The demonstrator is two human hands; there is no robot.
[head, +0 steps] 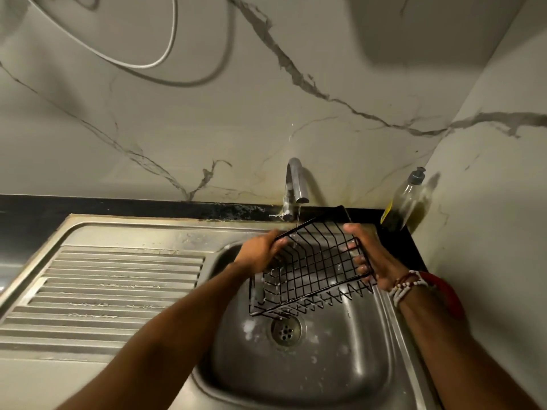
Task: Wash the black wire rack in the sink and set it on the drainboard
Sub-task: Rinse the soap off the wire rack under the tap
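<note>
The black wire rack (310,267) hangs tilted over the steel sink basin (340,365), its far edge raised under the tap. My left hand (260,251) grips its left rim. My right hand (370,255), with bead bracelets at the wrist, grips its right side, fingers through the wires. A thin stream of water falls from the chrome tap (294,184) onto the rack's upper edge. The ribbed drainboard (103,291) lies to the left of the basin, with nothing on it.
A dish soap bottle (405,199) stands in the back right corner on the black counter edge. The drain (285,331) sits in the basin floor with soap suds around it. Marble walls close in behind and on the right.
</note>
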